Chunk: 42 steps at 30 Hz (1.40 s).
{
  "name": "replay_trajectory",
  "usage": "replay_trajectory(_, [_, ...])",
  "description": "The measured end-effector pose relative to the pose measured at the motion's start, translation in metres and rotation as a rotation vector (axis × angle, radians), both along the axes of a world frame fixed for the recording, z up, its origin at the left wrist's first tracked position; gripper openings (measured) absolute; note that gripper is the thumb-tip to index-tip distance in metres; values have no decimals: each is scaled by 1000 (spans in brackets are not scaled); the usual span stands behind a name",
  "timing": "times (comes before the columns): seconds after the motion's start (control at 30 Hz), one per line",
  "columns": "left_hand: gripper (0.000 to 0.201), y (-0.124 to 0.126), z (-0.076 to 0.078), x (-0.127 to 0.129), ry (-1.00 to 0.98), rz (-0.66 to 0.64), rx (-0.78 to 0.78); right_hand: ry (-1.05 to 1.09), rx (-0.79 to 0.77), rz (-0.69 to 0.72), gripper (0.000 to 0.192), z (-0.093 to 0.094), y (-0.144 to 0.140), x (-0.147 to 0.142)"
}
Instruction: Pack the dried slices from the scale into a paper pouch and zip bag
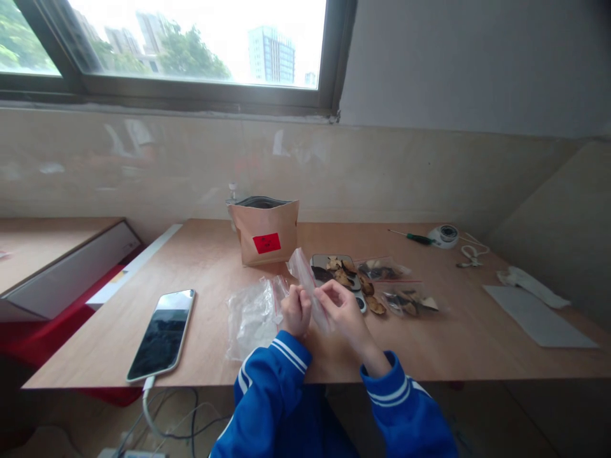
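At the near edge of the table (429, 356) the person holds a small clear zip bag (305, 273) up between both hands. The left hand (296, 310) is curled closed, its fingers pinching the bag's lower left edge. The right hand (341, 308) has thumb and fingertips pressed together on the bag's right side, so the bag stands tilted between them, its top corner rising above the knuckles and leaning away toward the back of the table. Both wrists come out of blue sleeves with white stripes.

Just left of the left hand, touching or nearly touching it, lies a crumpled pile of empty clear bags (251, 315). Farther left a phone (162, 334) lies flat, screen up, with a white cable leaving its near end over the table edge. Behind the hands stands a brown paper pouch (265, 232) with a red label, its mouth open. Just beyond the right hand sits a small scale (334, 270) heaped with dried brown pieces, and beside it two filled clear bags (396, 286). Well apart at the far right lie a green-handled screwdriver (413, 237) and a white sheet (537, 315).
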<state>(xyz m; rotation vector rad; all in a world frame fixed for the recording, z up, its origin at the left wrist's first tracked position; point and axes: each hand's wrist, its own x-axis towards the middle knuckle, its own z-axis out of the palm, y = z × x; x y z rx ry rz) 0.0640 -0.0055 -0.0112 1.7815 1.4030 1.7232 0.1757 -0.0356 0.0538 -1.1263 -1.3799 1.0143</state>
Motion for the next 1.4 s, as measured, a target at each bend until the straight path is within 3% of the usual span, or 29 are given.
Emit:
replay_trajectory(0.13, [28,6,-1,-1,-239,237,-68,135,8,-260,35,-7,12,17])
replay_trajectory(0.2, [27,8,-3,-2,-297,273,-79,90,27,-300,37,-9,19,30])
replay_trajectory(0.3, [25,9,-5,-4,-233,218,-40,-145,97,-247,41,-11,31,48])
replay_trajectory(0.43, [27,8,-4,-5,-230,234,-77,-555,289,-382,45,-25,54,70])
replay_trajectory(0.53, [29,9,-1,-5,-307,268,-114,-815,256,-333,62,-43,72,82])
replay_trajectory(0.63, [30,11,1,-5,-369,265,-116,-930,204,-266,69,-58,83,88])
replay_trajectory(0.8, [29,11,2,-5,-371,241,-110,-940,227,-249,57,-66,87,89])
replay_trajectory(0.97, [31,10,4,-5,-338,215,-131,-1002,303,-352,36,-70,86,89])
replay_trajectory(1.17, [30,11,5,-4,-337,193,-143,-1037,336,-442,34,-73,86,88])
replay_trajectory(1.3, [30,10,6,-4,-327,168,-146,-871,302,-482,37,-61,84,85])
replay_trajectory(1.4, [30,10,8,-4,-308,160,-144,-723,305,-488,36,-38,79,73])
